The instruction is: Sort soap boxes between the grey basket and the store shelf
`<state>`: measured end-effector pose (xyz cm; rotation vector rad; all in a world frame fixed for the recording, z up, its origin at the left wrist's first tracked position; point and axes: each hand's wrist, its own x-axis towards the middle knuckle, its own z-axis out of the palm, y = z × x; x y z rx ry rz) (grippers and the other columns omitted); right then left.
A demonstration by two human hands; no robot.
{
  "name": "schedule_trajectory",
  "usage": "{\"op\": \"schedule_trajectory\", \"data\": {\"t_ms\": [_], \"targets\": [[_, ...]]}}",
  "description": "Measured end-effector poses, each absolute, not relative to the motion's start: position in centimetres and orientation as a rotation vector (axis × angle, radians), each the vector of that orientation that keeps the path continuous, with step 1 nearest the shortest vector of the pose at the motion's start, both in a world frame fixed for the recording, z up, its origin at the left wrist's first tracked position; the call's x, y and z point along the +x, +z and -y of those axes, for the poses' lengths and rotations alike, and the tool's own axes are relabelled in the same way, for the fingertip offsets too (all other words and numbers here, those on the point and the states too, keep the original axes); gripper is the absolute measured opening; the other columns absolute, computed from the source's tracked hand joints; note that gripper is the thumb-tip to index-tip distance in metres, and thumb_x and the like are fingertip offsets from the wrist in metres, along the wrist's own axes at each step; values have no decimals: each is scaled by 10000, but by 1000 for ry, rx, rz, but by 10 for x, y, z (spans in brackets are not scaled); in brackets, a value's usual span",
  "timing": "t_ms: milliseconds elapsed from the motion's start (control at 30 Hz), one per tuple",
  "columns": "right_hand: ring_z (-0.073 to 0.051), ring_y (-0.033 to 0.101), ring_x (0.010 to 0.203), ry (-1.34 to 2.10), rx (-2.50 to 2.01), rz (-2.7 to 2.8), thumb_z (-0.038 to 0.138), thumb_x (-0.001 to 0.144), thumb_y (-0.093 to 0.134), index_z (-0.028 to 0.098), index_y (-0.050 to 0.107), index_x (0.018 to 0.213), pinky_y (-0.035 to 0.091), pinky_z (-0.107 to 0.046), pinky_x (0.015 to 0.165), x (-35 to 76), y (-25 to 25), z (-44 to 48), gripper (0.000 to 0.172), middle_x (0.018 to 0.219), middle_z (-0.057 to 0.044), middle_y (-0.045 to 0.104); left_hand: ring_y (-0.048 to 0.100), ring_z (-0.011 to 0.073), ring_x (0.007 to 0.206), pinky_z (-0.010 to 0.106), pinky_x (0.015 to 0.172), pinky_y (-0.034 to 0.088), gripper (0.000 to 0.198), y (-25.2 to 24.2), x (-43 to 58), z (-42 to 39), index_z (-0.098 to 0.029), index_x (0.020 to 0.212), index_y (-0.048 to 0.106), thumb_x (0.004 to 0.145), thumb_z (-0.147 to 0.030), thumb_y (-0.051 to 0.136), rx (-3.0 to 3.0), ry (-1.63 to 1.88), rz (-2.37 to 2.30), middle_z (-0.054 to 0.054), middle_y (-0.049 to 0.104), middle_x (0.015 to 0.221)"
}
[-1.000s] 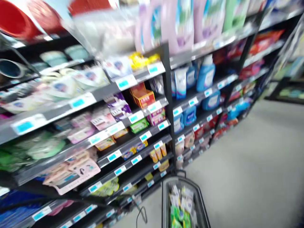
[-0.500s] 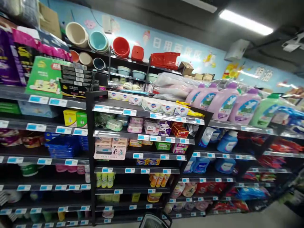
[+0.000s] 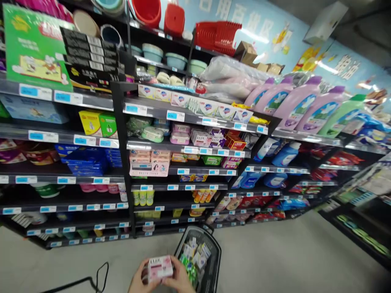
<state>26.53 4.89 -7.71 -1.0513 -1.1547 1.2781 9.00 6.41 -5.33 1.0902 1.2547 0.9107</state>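
Note:
Low in the head view, a pink and white LUX soap box [image 3: 160, 267] is held between my two hands. My left hand [image 3: 139, 278] is closed on its left side, with the thumb near the lower edge. On the right side, my right hand [image 3: 180, 277] grips the same box. Whether it is one box or a small stack, I cannot tell. Just beyond my right hand, a dark basket [image 3: 217, 256] stands on the floor, holding several small boxes [image 3: 200, 257] and green packages [image 3: 190, 270].
Ahead stands a shelf unit with LUX soap boxes [image 3: 202, 138], Safeguard-like white boxes [image 3: 207, 108] and pink boxes [image 3: 149, 166]. Large lilac detergent bottles [image 3: 301, 103] line the right shelf. A black bent rod [image 3: 88, 279] shows at lower left. Grey floor [image 3: 269, 252] extends right.
My view has tilted down, so more of the floor and basket shows. Both hands, with the soap box, have come into view at the bottom.

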Motion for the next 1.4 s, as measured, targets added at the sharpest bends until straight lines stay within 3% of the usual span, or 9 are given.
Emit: {"op": "schedule_trajectory", "data": {"t_ms": [33,100,200,300,400,567,867,1067,1400], "targets": [[-302,755,874,1330,-1040,1098,602,406,913,487,710,1011,601,-508,764,263,-81,-43,649,933,86,759,753,342,860,461,754,609,582,-56,88,-62,-349,864,615,354,-502,851,1015,929,-1251,-75,773,844],[-301,746,926,1373,-1106,964,453,445,935,396,737,1031,581,-489,859,263,-78,-35,621,983,34,768,736,370,942,487,860,592,617,-51,89,-58,-290,884,618,358,-499,863,976,924,-1252,-6,777,886],[-281,728,923,1354,-1163,781,324,457,934,297,727,1074,583,-435,869,269,-60,-28,651,1016,-20,766,688,327,1098,465,990,544,686,-34,93,-57,-258,1064,626,480,-524,869,987,881,-1121,38,754,1097],[-273,696,1027,1279,-1175,649,299,516,913,262,717,1109,574,-393,900,273,-44,-20,626,1111,-52,746,649,308,1160,427,982,548,850,-22,94,-55,-212,1280,574,533,-466,889,1006,872,-985,123,673,1277],[-244,680,1044,1260,-1159,559,383,645,851,238,712,1123,572,-338,866,273,-39,-8,519,1169,-65,723,649,296,1127,406,933,562,835,-20,91,-48,-214,1345,560,599,-417,876,1043,854,-911,132,660,1284],[-189,669,848,1334,-1153,493,510,770,751,222,696,1149,537,-249,621,271,-40,9,479,1037,-55,723,672,260,1020,380,879,567,609,-23,90,-32,-185,1232,627,689,-390,813,1075,821,-938,121,704,1184],[-185,689,723,1482,-1000,501,623,812,682,184,701,1127,535,-281,633,262,-29,34,541,984,-92,750,661,246,1007,344,869,546,405,-16,79,-11,-174,999,674,676,-379,807,1157,915,-1055,91,711,1063],[-199,689,693,1544,-1061,524,662,794,687,126,729,1044,526,-281,626,261,-24,31,593,817,-105,748,639,217,949,301,797,549,385,-18,76,-6,-173,998,692,737,-444,774,1228,1044,-1102,72,647,991],[-176,676,647,1715,-1156,393,731,745,684,143,704,1119,506,-275,614,257,-17,25,697,871,-88,747,642,188,831,278,718,543,318,-16,72,-12,-179,931,713,771,-451,747,1254,1072,-1162,35,615,865]]}}
